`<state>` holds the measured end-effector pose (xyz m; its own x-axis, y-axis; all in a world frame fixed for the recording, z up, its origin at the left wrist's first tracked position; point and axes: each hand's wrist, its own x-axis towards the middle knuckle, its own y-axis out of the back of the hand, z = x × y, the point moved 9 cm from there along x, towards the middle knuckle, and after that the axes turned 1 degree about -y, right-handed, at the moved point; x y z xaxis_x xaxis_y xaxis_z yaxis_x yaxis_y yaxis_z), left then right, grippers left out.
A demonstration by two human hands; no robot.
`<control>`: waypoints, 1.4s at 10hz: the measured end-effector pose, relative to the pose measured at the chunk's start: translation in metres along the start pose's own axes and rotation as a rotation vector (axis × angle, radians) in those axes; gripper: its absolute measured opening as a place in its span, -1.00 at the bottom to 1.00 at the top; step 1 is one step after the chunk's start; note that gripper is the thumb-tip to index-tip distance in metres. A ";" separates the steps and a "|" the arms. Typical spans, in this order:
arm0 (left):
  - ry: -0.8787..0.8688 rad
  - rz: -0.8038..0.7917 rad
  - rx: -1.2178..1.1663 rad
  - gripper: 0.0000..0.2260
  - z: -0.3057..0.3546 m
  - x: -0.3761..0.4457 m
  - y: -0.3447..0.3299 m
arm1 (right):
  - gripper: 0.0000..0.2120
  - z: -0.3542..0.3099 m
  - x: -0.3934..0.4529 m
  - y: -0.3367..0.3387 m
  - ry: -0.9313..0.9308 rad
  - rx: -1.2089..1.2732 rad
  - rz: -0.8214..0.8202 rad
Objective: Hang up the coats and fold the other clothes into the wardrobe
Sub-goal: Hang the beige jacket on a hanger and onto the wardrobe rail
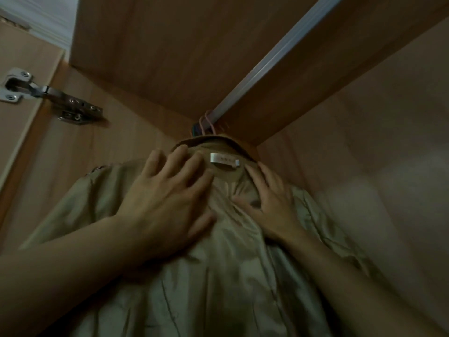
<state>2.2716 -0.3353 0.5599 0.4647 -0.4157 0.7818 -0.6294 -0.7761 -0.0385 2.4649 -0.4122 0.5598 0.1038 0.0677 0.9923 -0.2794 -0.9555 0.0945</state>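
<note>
Wardrobe interior [150, 57], brown wood-grain panels, dimly lit, viewed from below. A metal rail [274, 57] runs beneath the top panel from upper right toward centre. A beige coat [218, 276] hangs from it on a pink hanger hook [206, 122], collar label [224, 161] facing the camera. Left hand [167, 203] lies flat on the coat's lining left of the label, fingers spread wide. Right hand [269, 203] rests right of it, fingers spread, fingertips pressing the fabric. A steel door hinge [48, 96] is fixed at left.
</note>
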 end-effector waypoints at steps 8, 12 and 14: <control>-0.167 -0.548 -0.047 -0.17 0.080 -0.190 -0.024 | -0.02 0.088 -0.189 -0.042 -0.056 -0.362 -0.301; -0.186 -0.495 -0.062 -0.24 0.084 -0.199 -0.004 | -0.12 0.071 -0.210 -0.014 -0.072 -0.461 -0.341; -0.270 -0.363 -0.175 -0.33 0.094 -0.197 0.030 | -0.18 0.049 -0.229 0.025 -0.076 -0.492 -0.366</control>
<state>2.2199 -0.3212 0.3460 0.8044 -0.2588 0.5348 -0.4809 -0.8122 0.3303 2.4809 -0.4653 0.3313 0.3393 0.3283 0.8815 -0.6186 -0.6281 0.4721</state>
